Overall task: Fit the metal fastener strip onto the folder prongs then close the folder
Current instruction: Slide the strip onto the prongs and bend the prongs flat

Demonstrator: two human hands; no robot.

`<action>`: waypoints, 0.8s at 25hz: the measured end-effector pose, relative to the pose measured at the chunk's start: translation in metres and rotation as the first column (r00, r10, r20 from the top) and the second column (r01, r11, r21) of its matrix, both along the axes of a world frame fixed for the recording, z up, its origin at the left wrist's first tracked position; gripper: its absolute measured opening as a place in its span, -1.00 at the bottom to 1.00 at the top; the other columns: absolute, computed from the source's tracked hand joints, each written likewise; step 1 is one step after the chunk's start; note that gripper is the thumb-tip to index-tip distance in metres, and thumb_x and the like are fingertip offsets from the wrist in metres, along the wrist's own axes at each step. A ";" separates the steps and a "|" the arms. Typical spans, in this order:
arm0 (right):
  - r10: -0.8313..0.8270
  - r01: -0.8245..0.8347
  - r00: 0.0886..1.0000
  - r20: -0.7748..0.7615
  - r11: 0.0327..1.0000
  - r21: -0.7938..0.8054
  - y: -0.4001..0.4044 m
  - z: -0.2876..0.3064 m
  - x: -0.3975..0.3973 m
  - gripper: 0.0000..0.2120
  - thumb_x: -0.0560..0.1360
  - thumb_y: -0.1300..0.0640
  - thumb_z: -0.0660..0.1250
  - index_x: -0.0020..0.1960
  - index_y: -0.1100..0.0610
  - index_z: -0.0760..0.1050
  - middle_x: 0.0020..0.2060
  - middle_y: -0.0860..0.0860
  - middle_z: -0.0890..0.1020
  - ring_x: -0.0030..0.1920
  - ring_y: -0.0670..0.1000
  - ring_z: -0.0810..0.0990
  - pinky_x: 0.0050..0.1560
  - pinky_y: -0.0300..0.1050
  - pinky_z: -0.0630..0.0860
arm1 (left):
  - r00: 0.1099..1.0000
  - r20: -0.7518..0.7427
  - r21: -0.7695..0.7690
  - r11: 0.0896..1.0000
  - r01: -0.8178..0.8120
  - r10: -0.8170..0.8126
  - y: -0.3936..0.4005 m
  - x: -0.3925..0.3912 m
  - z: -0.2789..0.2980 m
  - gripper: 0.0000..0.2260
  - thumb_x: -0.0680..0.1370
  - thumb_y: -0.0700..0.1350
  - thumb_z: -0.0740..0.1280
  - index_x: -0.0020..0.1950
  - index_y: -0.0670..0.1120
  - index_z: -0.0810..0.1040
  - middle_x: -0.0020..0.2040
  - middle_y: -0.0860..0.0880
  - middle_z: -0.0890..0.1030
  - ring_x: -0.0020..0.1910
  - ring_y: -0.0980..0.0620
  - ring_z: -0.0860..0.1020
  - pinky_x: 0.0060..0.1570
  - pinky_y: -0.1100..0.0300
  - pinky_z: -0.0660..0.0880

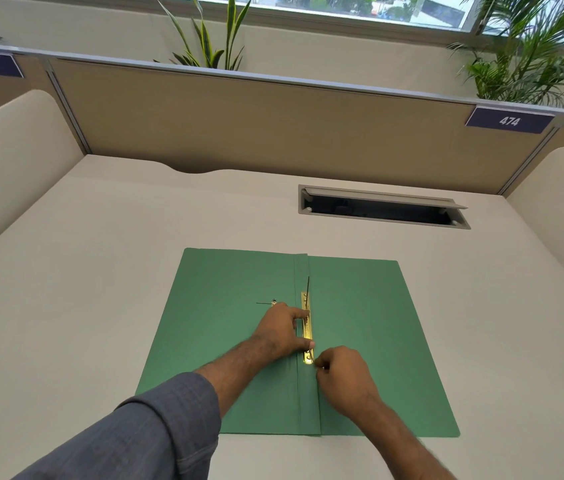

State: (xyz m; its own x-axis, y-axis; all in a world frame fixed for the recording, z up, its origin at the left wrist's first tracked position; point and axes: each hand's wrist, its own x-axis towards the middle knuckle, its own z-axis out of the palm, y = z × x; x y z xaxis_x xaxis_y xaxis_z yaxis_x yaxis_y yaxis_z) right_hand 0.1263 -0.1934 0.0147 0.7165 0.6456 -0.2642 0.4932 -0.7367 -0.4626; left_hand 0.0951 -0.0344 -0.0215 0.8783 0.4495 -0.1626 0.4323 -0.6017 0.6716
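A green folder lies open and flat on the desk. Along its centre fold runs a brass metal fastener strip. A thin dark prong sticks up past the strip's far end. My left hand presses on the strip's middle, fingers and thumb resting on it. At the strip's near end my right hand pinches something small with its fingertips; I cannot tell if it is the near prong. A small dark thin piece lies on the left flap just beyond my left hand.
The beige desk has an open cable tray slot at the back right. Partition walls close off the back and both sides. Plants stand behind the partition.
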 end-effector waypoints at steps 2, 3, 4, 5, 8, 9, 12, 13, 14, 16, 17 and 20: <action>0.025 -0.025 1.000 -0.003 1.000 0.005 0.002 0.000 -0.004 -0.76 0.50 0.23 0.23 0.00 0.17 0.66 -0.10 0.12 0.71 -0.16 0.08 0.62 -0.17 -0.18 0.46 | 1.000 -0.002 0.004 1.000 -0.005 0.005 -0.001 0.000 -0.001 -0.33 0.29 0.05 0.61 0.36 0.01 0.52 -0.03 0.02 0.44 -0.11 0.08 0.46 -0.02 0.25 0.45; 0.033 -0.033 0.999 -0.001 0.999 0.011 0.004 -0.001 -0.007 -0.77 0.50 0.23 0.22 -0.03 0.18 0.66 -0.12 0.13 0.70 -0.23 0.09 0.58 -0.22 -0.18 0.44 | 1.000 -0.003 0.005 1.000 -0.005 0.005 -0.001 0.001 -0.001 -0.33 0.29 0.05 0.61 0.36 0.02 0.52 -0.03 0.02 0.44 -0.10 0.08 0.46 0.00 0.24 0.45; 0.034 -0.034 0.999 0.003 0.999 0.021 0.006 -0.002 -0.009 -0.77 0.50 0.23 0.21 -0.06 0.19 0.65 -0.15 0.15 0.69 -0.28 0.08 0.52 -0.25 -0.19 0.39 | 1.000 -0.005 0.007 1.000 -0.004 0.004 0.000 0.001 -0.001 -0.33 0.29 0.05 0.61 0.36 0.02 0.52 -0.03 0.02 0.44 -0.10 0.07 0.46 0.01 0.23 0.46; 0.029 -0.029 1.000 0.006 0.999 0.033 0.008 -0.003 -0.012 -0.77 0.50 0.23 0.20 -0.09 0.20 0.64 -0.17 0.16 0.69 -0.31 0.05 0.47 -0.27 -0.21 0.35 | 1.000 -0.007 0.011 1.000 -0.002 0.002 0.000 0.001 -0.001 -0.34 0.29 0.05 0.61 0.36 0.02 0.52 -0.03 0.02 0.43 -0.10 0.07 0.45 0.03 0.22 0.47; 0.014 -0.014 1.000 0.004 0.999 0.052 0.012 -0.007 -0.017 -0.76 0.50 0.23 0.19 -0.08 0.22 0.64 -0.18 0.15 0.69 -0.31 0.03 0.47 -0.25 -0.20 0.37 | 1.000 -0.006 0.023 1.000 0.005 -0.005 -0.001 0.000 -0.001 -0.34 0.29 0.06 0.61 0.36 0.02 0.52 -0.05 0.02 0.42 -0.11 0.06 0.45 0.03 0.19 0.46; 0.016 -0.016 1.000 0.003 0.999 0.047 0.012 -0.008 -0.018 -0.76 0.51 0.22 0.19 -0.09 0.22 0.64 -0.19 0.16 0.68 -0.30 0.04 0.48 -0.25 -0.18 0.38 | 1.000 -0.005 0.026 1.000 0.005 -0.005 -0.001 0.000 -0.001 -0.34 0.29 0.06 0.61 0.36 0.02 0.52 -0.05 0.02 0.41 -0.11 0.06 0.44 0.04 0.18 0.47; 0.044 -0.044 0.999 0.012 0.999 0.026 0.010 -0.011 -0.021 -0.76 0.52 0.21 0.17 -0.11 0.23 0.62 -0.18 0.17 0.66 -0.23 0.10 0.56 -0.22 -0.11 0.43 | 1.000 -0.003 0.028 1.000 0.003 -0.002 -0.002 0.000 0.000 -0.34 0.30 0.06 0.60 0.36 0.03 0.51 -0.04 0.02 0.41 -0.10 0.06 0.43 0.06 0.17 0.47; 0.061 -0.062 0.998 0.018 0.998 0.022 0.011 -0.012 -0.021 -0.75 0.52 0.20 0.17 -0.10 0.22 0.62 -0.16 0.16 0.66 -0.19 0.12 0.59 -0.20 -0.08 0.45 | 1.000 -0.002 0.029 1.000 0.003 -0.003 -0.002 0.000 0.000 -0.34 0.30 0.05 0.60 0.37 0.03 0.51 -0.04 0.02 0.41 -0.09 0.06 0.43 0.07 0.16 0.47; 0.080 -0.081 0.996 0.026 0.997 0.015 0.013 -0.013 -0.021 -0.76 0.52 0.19 0.17 -0.09 0.22 0.61 -0.14 0.16 0.66 -0.16 0.13 0.60 -0.19 -0.07 0.44 | 1.000 -0.003 0.032 0.999 0.006 -0.006 -0.001 0.000 0.000 -0.34 0.30 0.05 0.60 0.37 0.03 0.51 -0.04 0.02 0.40 -0.09 0.06 0.43 0.08 0.16 0.47; 0.112 -0.112 0.993 0.037 0.994 -0.001 0.016 -0.013 -0.021 -0.76 0.52 0.19 0.17 -0.09 0.23 0.61 -0.12 0.17 0.65 -0.13 0.15 0.59 -0.21 -0.09 0.39 | 1.000 -0.008 0.039 0.999 0.017 -0.017 -0.001 -0.001 -0.001 -0.35 0.32 0.06 0.59 0.38 0.03 0.50 -0.03 0.01 0.41 -0.08 0.06 0.43 0.10 0.14 0.48; 0.124 -0.124 0.992 0.034 0.992 -0.008 0.016 -0.013 -0.020 -0.76 0.52 0.19 0.18 -0.08 0.22 0.62 -0.12 0.16 0.66 -0.13 0.15 0.60 -0.22 -0.10 0.39 | 1.000 -0.010 0.040 0.999 0.020 -0.020 -0.001 -0.001 -0.001 -0.35 0.32 0.06 0.59 0.38 0.03 0.50 -0.03 0.01 0.41 -0.08 0.06 0.43 0.10 0.14 0.48; 0.099 -0.099 0.995 -0.017 0.995 0.007 0.006 -0.009 -0.005 -0.80 0.48 0.21 0.27 -0.04 0.18 0.68 -0.12 0.10 0.71 -0.17 0.05 0.62 -0.16 -0.17 0.46 | 1.000 -0.016 0.030 0.999 0.011 -0.011 -0.003 -0.002 0.000 -0.34 0.32 0.06 0.59 0.39 0.02 0.49 -0.03 0.02 0.41 -0.07 0.06 0.43 0.12 0.11 0.52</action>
State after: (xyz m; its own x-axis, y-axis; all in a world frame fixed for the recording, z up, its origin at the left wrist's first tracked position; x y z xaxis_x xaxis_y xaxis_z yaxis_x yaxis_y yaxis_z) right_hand 0.1210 -0.1871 0.0061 0.6441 0.7149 -0.2721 0.5556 -0.6817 -0.4760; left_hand 0.0934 -0.0371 -0.0218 0.8807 0.4448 -0.1628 0.4357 -0.6261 0.6466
